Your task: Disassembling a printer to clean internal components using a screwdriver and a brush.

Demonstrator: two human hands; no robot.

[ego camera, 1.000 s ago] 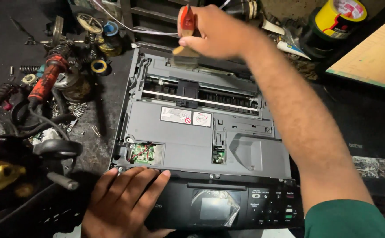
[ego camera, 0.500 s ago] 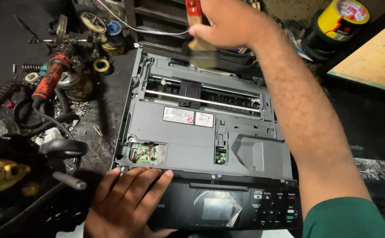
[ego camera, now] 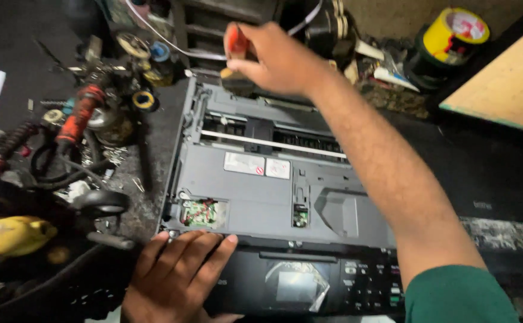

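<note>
My right hand has its fingers clamped on a red-handled screwdriver at the opened printer's 12 o'clock edge, the left hand lies flat with fingers together at 7 o'clock, and I think the tip may slip onto the exposed green circuit board.

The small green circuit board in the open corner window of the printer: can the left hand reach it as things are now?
Probably yes. The left hand lies flat on the printer's front edge, fingertips just below the green circuit board. Nothing covers that window, and the right hand, gripping a red-handled tool, is at the far rear.
</note>
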